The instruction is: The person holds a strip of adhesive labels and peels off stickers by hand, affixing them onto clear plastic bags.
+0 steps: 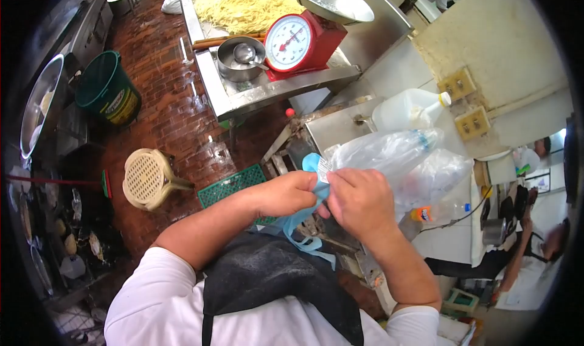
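In front of my black apron [274, 279], both hands are closed on a light blue strip of thin, limp material [298, 219]; I cannot tell whether it is plastic or cloth. My left hand [291, 192] grips it from the left with curled fingers. From the right, my right hand [364, 201] pinches it by a small white printed label [325, 169]. Loose ends of the strip hang below the hands over the apron. Clear plastic bags [386, 153] lie just beyond my right hand.
Ahead, a metal table bears yellow noodles [246, 5], a red dial scale [304, 43] and a steel pot [234, 60]. A beige stool [152, 179], green bucket [108, 89] and green crate [228, 191] stand left. A plastic jug [404, 110] is right; another person [535, 261] works far right.
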`<act>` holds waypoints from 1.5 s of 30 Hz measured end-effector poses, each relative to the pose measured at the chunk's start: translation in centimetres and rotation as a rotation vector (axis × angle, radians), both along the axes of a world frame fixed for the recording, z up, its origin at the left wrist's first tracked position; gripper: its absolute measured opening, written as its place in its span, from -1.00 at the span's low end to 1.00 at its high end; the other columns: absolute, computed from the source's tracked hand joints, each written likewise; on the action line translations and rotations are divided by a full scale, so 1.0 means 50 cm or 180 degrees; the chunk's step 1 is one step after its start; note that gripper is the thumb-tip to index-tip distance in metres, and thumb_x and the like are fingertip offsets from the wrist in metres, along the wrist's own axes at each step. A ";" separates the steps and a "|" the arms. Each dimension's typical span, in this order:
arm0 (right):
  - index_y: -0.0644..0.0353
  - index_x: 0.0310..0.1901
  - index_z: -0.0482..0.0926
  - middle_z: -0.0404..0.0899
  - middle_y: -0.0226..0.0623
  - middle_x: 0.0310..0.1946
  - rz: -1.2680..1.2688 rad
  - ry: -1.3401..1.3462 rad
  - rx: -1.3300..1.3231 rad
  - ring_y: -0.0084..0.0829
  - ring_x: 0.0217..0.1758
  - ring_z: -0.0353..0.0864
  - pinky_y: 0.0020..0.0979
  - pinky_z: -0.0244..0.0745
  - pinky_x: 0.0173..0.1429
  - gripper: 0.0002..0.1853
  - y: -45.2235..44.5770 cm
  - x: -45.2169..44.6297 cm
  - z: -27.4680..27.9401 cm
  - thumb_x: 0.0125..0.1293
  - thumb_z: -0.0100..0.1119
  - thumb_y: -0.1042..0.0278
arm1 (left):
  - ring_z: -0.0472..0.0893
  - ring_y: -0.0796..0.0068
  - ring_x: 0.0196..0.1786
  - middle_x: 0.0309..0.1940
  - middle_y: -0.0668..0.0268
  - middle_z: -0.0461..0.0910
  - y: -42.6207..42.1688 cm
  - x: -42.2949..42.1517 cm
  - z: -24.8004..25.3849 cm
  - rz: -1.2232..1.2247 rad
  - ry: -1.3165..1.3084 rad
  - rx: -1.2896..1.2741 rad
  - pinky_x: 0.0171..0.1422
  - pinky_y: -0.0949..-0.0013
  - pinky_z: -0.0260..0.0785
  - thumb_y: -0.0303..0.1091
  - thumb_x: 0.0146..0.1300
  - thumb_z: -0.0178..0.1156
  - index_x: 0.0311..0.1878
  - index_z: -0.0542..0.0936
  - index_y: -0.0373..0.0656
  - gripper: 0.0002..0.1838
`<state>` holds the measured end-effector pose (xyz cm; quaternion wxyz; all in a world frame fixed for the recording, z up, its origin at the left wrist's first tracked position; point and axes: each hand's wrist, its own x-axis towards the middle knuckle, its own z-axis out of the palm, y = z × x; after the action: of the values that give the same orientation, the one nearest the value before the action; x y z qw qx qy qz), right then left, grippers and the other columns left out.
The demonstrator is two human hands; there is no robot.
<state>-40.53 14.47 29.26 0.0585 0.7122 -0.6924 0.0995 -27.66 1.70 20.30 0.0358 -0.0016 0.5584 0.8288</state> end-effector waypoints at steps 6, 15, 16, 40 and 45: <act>0.11 -0.30 0.63 0.59 -0.37 -0.39 -0.0241 -0.0096 -0.0146 -0.27 -0.34 0.59 -0.24 0.39 -0.21 -0.81 0.011 0.006 0.000 -0.03 0.30 0.41 | 0.61 0.56 -0.23 -0.29 0.27 0.68 0.006 -0.007 -0.017 0.0046 -0.0019 -0.0222 -0.09 0.46 0.43 -0.57 0.12 -0.10 -0.09 0.58 -0.27 -0.67; 0.09 -0.43 0.58 0.56 -0.32 -0.46 -0.0881 -0.0297 -0.0558 -0.22 -0.36 0.58 -0.20 0.39 -0.26 -0.94 0.024 -0.015 0.005 0.01 0.22 0.42 | 0.50 0.49 -0.46 -0.58 0.35 0.47 0.021 -0.008 -0.027 0.0215 -0.1053 0.1303 -0.25 0.37 0.43 -0.53 0.07 0.02 -0.17 0.55 -0.29 -0.76; 0.09 -0.41 0.59 0.58 -0.32 -0.44 -0.1000 -0.0325 -0.0687 -0.22 -0.35 0.59 -0.20 0.39 -0.26 -0.93 0.028 -0.021 0.007 0.01 0.22 0.42 | 0.45 0.49 -0.52 -0.61 0.36 0.41 0.018 -0.007 -0.037 0.0156 -0.1167 0.1927 -0.31 0.37 0.40 -0.49 0.08 0.04 -0.11 0.52 -0.29 -0.72; 0.03 -0.36 0.63 0.60 -0.50 -0.33 -0.0251 0.0169 -0.0864 -0.41 -0.32 0.60 -0.31 0.40 -0.25 -0.82 0.049 0.000 -0.030 -0.07 0.36 0.34 | 0.44 0.67 -0.47 -0.31 0.44 0.60 0.023 -0.035 -0.064 0.0467 -0.1181 0.2001 -0.33 0.44 0.40 -0.25 0.16 0.37 -0.05 0.58 -0.04 -0.70; 0.04 -0.33 0.64 0.61 -0.46 -0.31 -0.0163 -0.0079 -0.0707 -0.37 -0.28 0.62 -0.29 0.45 -0.21 -0.81 0.060 0.008 -0.019 -0.05 0.37 0.32 | 0.49 0.60 -0.46 -0.32 0.40 0.60 0.014 -0.031 -0.049 0.0697 -0.1025 0.1489 -0.36 0.44 0.39 -0.35 0.10 0.40 -0.04 0.58 -0.11 -0.66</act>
<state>-40.13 17.45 28.32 0.1310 0.6822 -0.6957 0.1829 -29.19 2.39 17.86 0.0338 -0.1848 0.3361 0.9229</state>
